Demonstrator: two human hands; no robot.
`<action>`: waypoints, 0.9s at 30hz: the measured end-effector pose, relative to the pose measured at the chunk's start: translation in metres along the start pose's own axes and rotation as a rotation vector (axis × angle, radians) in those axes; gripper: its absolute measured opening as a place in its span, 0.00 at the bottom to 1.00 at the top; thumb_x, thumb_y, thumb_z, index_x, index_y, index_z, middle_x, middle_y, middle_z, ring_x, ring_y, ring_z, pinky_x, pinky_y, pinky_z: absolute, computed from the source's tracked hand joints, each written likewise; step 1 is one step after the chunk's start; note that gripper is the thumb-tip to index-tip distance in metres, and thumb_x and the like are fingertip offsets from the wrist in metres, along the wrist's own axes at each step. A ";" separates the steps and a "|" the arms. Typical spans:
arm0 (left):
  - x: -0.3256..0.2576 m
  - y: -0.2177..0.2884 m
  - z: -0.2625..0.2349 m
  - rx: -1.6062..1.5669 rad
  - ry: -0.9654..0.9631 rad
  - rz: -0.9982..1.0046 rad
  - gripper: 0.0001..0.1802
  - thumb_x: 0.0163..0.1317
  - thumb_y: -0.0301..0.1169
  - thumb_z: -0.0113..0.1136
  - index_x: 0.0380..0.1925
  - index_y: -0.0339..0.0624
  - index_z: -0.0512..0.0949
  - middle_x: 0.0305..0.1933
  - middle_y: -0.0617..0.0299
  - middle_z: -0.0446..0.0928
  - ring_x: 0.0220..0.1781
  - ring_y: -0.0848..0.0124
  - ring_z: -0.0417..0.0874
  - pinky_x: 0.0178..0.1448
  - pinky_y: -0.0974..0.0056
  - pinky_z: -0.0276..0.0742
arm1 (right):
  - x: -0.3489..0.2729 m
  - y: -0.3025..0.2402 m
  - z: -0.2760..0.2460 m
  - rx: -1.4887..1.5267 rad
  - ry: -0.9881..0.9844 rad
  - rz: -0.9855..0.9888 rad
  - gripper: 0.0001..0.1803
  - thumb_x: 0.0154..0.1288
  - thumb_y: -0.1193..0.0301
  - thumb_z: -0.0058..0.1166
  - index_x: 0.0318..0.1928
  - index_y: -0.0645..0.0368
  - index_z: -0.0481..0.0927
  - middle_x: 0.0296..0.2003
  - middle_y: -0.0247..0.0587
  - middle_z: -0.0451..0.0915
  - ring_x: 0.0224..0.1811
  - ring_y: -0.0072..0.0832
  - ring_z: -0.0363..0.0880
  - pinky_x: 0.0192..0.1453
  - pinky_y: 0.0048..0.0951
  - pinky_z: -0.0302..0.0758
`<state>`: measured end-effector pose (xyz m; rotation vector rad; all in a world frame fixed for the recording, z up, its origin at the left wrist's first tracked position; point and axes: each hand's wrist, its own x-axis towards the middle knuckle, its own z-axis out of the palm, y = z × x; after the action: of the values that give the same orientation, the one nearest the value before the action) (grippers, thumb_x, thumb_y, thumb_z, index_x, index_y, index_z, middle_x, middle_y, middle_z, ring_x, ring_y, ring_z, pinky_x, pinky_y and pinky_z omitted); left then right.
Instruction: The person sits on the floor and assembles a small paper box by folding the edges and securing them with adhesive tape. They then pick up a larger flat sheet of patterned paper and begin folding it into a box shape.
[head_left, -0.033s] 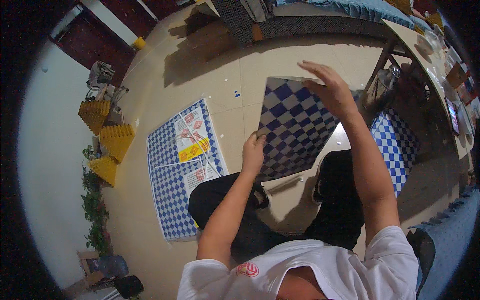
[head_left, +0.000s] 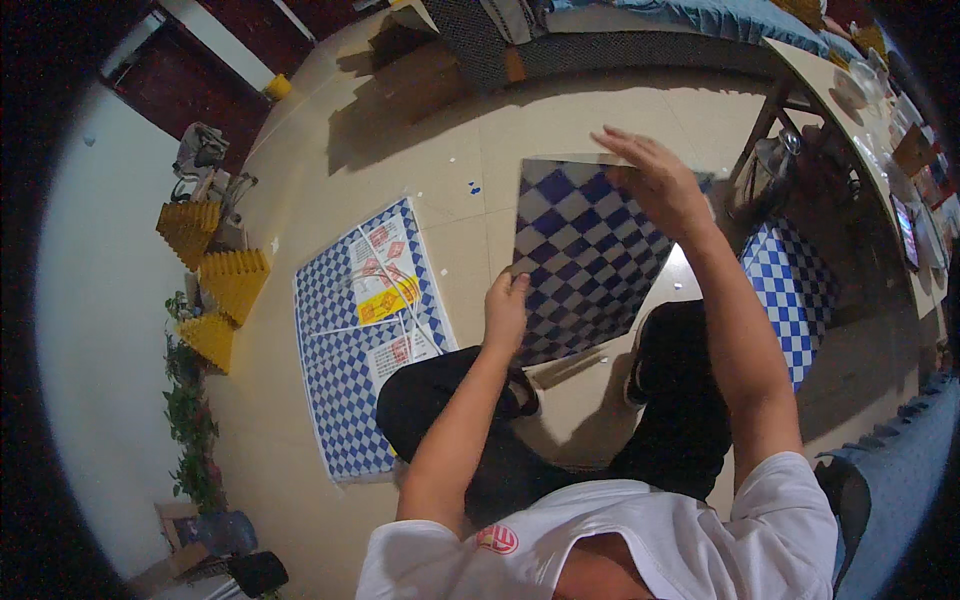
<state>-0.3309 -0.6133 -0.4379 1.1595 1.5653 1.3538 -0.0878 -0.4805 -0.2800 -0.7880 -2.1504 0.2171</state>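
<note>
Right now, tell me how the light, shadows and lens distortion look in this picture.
Head view: fisheye bends the edges and blackens the corners; warm indoor light casts soft shadows on the floor; faint sheen on the checkered tile held by the left hand and right hand.

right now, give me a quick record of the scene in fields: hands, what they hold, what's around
left hand: grips the lower left edge of the checkered tile
right hand: on the tile's top edge, fingers spread over it
checkered tile: blue and white, held tilted above the floor
strapped pack: same pattern, flat on the floor to the left
another checkered tile: on the floor at the right
yellow wedge stacks: by the left wall
floor: beige tiles
</note>
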 end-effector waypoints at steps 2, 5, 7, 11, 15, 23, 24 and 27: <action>-0.011 -0.004 0.004 0.005 0.066 -0.007 0.14 0.75 0.30 0.51 0.55 0.35 0.77 0.50 0.63 0.81 0.51 0.73 0.78 0.59 0.67 0.72 | -0.009 0.005 0.011 -0.135 -0.133 -0.023 0.32 0.63 0.75 0.60 0.67 0.37 0.73 0.70 0.38 0.69 0.68 0.44 0.71 0.71 0.43 0.70; -0.015 -0.032 0.007 -0.189 0.171 -0.006 0.15 0.75 0.31 0.51 0.55 0.36 0.77 0.52 0.62 0.80 0.53 0.72 0.78 0.60 0.66 0.71 | -0.010 -0.009 0.023 -0.192 -0.161 -0.063 0.34 0.63 0.74 0.61 0.69 0.37 0.71 0.72 0.36 0.67 0.70 0.44 0.70 0.74 0.44 0.68; -0.018 -0.032 0.020 -0.173 0.249 -0.085 0.15 0.75 0.31 0.51 0.56 0.37 0.77 0.55 0.60 0.80 0.55 0.71 0.77 0.62 0.65 0.71 | -0.011 -0.013 0.030 -0.164 -0.058 -0.177 0.21 0.61 0.72 0.62 0.55 0.46 0.80 0.57 0.38 0.78 0.59 0.43 0.77 0.64 0.41 0.74; -0.025 -0.043 0.018 -0.157 0.330 -0.121 0.26 0.63 0.19 0.52 0.64 0.37 0.70 0.66 0.49 0.71 0.66 0.60 0.72 0.70 0.59 0.64 | -0.004 -0.017 0.041 -0.014 -0.154 -0.253 0.06 0.58 0.70 0.61 0.36 0.53 0.81 0.36 0.37 0.80 0.44 0.41 0.79 0.48 0.42 0.77; 0.002 0.031 0.012 0.298 0.294 0.538 0.48 0.42 0.12 0.56 0.71 0.46 0.63 0.78 0.50 0.55 0.81 0.55 0.51 0.81 0.54 0.46 | -0.017 0.001 0.043 -0.050 -0.302 -0.273 0.05 0.58 0.72 0.63 0.34 0.55 0.81 0.34 0.36 0.79 0.41 0.38 0.78 0.43 0.38 0.77; 0.059 0.102 -0.049 1.074 -0.666 0.976 0.23 0.48 0.28 0.71 0.48 0.51 0.80 0.70 0.63 0.71 0.79 0.65 0.59 0.82 0.50 0.46 | -0.022 0.004 0.050 -0.018 -0.374 -0.324 0.04 0.57 0.72 0.63 0.33 0.55 0.82 0.34 0.36 0.80 0.41 0.38 0.79 0.41 0.38 0.79; 0.057 0.105 -0.047 1.088 -0.642 0.964 0.23 0.48 0.30 0.71 0.47 0.51 0.80 0.70 0.64 0.71 0.79 0.65 0.59 0.82 0.49 0.47 | -0.023 0.005 0.050 -0.021 -0.356 -0.337 0.05 0.57 0.72 0.63 0.33 0.56 0.82 0.35 0.36 0.81 0.41 0.38 0.80 0.42 0.38 0.79; 0.045 0.114 -0.049 1.117 -0.571 0.959 0.21 0.47 0.32 0.73 0.45 0.50 0.80 0.69 0.65 0.72 0.79 0.64 0.59 0.82 0.48 0.48 | -0.027 0.007 0.048 -0.042 -0.344 -0.355 0.05 0.57 0.72 0.64 0.34 0.56 0.82 0.35 0.37 0.81 0.41 0.38 0.80 0.42 0.37 0.80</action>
<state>-0.3724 -0.5825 -0.3162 2.9133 1.2999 0.3559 -0.1076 -0.4863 -0.3313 -0.3991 -2.5839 0.1280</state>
